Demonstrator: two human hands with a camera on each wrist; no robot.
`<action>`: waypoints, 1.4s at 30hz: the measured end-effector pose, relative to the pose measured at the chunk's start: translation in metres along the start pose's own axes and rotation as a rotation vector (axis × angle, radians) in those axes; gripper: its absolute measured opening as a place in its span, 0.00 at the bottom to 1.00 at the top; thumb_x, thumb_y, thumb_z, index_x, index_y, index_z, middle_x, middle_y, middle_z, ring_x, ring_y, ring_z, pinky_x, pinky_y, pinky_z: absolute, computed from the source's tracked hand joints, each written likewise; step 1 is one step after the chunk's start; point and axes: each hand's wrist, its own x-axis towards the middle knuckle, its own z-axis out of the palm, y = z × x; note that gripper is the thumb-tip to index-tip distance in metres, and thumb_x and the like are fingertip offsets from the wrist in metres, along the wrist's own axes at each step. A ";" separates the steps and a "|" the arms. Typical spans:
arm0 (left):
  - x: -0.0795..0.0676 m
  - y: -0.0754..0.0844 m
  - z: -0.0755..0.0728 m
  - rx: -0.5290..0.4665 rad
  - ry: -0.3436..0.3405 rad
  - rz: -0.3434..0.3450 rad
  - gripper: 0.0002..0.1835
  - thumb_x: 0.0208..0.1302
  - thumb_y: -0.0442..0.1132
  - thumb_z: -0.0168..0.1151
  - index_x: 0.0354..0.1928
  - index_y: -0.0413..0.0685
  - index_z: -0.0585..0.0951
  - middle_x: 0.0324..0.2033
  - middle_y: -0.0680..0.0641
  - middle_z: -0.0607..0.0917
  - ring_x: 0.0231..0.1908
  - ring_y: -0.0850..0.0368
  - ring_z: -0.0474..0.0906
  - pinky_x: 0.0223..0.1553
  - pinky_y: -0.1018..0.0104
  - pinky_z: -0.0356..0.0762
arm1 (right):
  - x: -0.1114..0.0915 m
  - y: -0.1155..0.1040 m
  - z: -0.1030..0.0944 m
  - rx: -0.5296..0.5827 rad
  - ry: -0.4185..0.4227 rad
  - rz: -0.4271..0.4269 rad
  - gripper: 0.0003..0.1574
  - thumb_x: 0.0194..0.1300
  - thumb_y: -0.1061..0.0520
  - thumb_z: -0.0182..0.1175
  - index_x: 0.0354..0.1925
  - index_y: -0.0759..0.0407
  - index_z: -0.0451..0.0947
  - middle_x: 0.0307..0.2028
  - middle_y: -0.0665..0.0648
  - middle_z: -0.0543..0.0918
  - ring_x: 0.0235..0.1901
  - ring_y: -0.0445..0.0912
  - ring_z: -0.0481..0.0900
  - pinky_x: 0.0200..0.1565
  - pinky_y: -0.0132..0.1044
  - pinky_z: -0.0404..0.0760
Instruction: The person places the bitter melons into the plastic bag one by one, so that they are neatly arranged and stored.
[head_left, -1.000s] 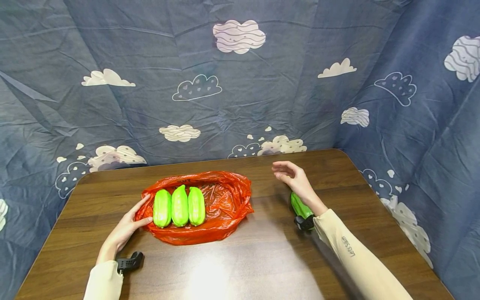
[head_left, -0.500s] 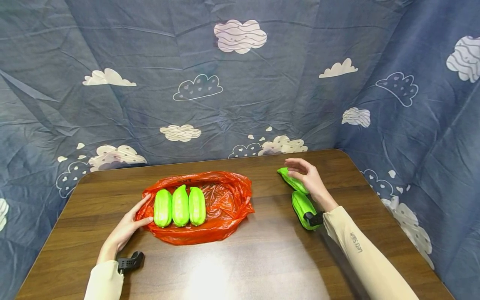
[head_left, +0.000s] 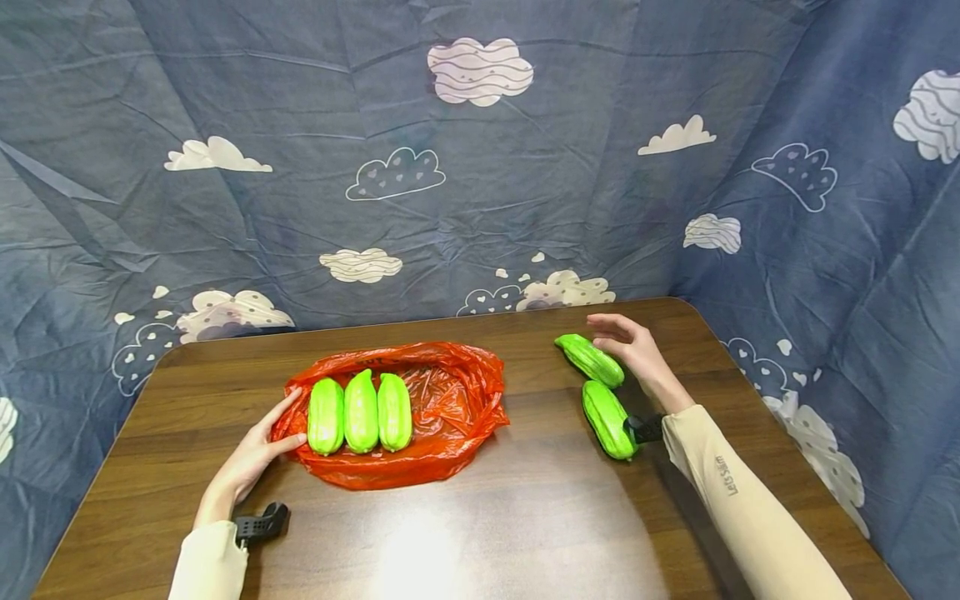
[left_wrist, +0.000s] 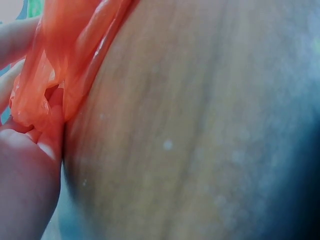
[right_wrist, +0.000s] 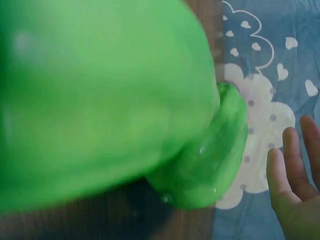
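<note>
A red plastic bag (head_left: 450, 462) lies with its mouth spread on the table, three glossy green gourds (head_left: 361, 415) side by side in its left half. At the bag's left end my left hand (head_left: 251, 454) holds the rim; plastic sits between thumb and fingers in the left wrist view, and some fingers are hidden. On the right lie two more green gourds, a far one (head_left: 590, 360) and a near one (head_left: 607, 419), close together. My right hand (head_left: 630, 346) hovers just right of the far gourd, fingers loosely bent with nothing in them; the right wrist view shows them apart from both gourds.
The brown wooden table (head_left: 487, 533) ends at a blue cloth backdrop (head_left: 480, 208) with white clouds, behind and to the right. Black wrist cameras sit on both wrists; the right one (head_left: 643, 428) is close beside the near gourd.
My right hand has moved rightward from in front of the far gourd to its right side, bringing both right-hand gourds into view. My left hand and the bag have stayed put.
</note>
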 end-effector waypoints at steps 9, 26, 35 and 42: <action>0.001 -0.001 -0.001 -0.006 -0.004 0.010 0.41 0.66 0.31 0.57 0.75 0.42 0.47 0.72 0.33 0.45 0.67 0.36 0.45 0.50 0.84 0.59 | 0.000 0.006 -0.010 -0.046 -0.040 0.032 0.26 0.64 0.69 0.57 0.60 0.76 0.67 0.58 0.74 0.71 0.46 0.40 0.78 0.44 0.26 0.74; 0.003 -0.001 -0.002 0.001 -0.004 0.010 0.41 0.66 0.31 0.57 0.75 0.42 0.47 0.72 0.33 0.44 0.68 0.36 0.42 0.49 0.85 0.58 | 0.008 0.021 -0.021 -0.162 -0.220 0.126 0.31 0.62 0.70 0.56 0.63 0.74 0.65 0.64 0.72 0.66 0.65 0.65 0.58 0.61 0.57 0.58; 0.001 -0.001 -0.001 0.011 0.000 -0.009 0.41 0.66 0.31 0.58 0.75 0.43 0.46 0.71 0.32 0.44 0.68 0.35 0.44 0.49 0.85 0.58 | 0.009 0.029 -0.019 -0.175 -0.244 0.109 0.30 0.59 0.73 0.57 0.61 0.76 0.67 0.64 0.74 0.63 0.66 0.67 0.54 0.62 0.60 0.54; 0.001 -0.001 -0.001 0.021 0.006 -0.007 0.41 0.66 0.32 0.58 0.75 0.43 0.47 0.72 0.32 0.43 0.68 0.35 0.42 0.48 0.86 0.57 | 0.008 0.031 -0.020 -0.196 -0.258 0.111 0.31 0.59 0.73 0.57 0.61 0.77 0.66 0.66 0.75 0.59 0.68 0.66 0.50 0.62 0.61 0.54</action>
